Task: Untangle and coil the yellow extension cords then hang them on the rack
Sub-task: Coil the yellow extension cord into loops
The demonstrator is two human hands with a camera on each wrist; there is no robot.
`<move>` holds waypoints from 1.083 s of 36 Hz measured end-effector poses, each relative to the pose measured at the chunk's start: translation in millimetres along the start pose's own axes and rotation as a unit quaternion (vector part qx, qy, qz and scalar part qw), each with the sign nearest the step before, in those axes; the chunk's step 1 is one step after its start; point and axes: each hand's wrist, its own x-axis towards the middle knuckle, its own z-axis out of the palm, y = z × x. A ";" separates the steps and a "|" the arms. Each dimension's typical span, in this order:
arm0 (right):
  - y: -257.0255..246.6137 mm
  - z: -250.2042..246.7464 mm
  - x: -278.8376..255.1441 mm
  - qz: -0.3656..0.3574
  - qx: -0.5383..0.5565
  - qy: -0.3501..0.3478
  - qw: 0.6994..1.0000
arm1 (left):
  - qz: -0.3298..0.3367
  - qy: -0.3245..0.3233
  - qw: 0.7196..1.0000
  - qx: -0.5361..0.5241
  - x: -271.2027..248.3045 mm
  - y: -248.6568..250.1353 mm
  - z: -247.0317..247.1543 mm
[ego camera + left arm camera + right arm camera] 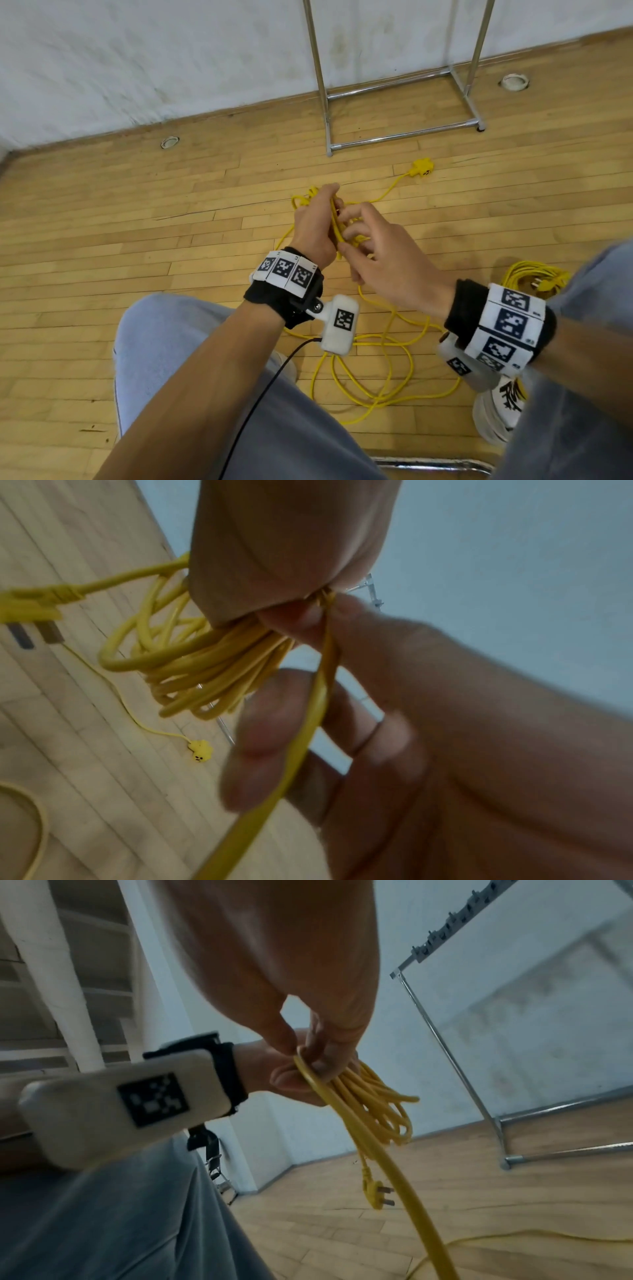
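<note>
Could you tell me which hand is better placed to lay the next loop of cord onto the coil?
Probably the right hand: it already pinches the loose strand that trails to the floor. The left hand grips the coil, so it should just hold.

The yellow cord (pixel 383 346) has a smooth, slightly glossy plastic jacket. It lies on a floor (pixel 137 219) of pale wood strips, matt and scuffed (a few dark cracks show). Beyond the cord stands the rack (pixel 404 133), of shiny chromed metal tube. The wall (pixel 137 61) behind the rack looks rough, chalky and smudged.
</note>
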 end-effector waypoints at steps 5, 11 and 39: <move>1.1 0.2 1.4 0.027 0.051 -0.001 0.998 | 0.009 -0.024 0.992 -0.120 0.4 16.1 0.9; 10.2 -1.8 8.4 0.039 0.043 -0.078 0.995 | 0.013 -0.108 0.971 -0.213 -0.9 42.7 -9.7; 96.3 -56.0 37.8 0.309 -0.098 -0.075 0.943 | 0.067 -0.295 0.953 -0.016 -22.6 69.9 -64.3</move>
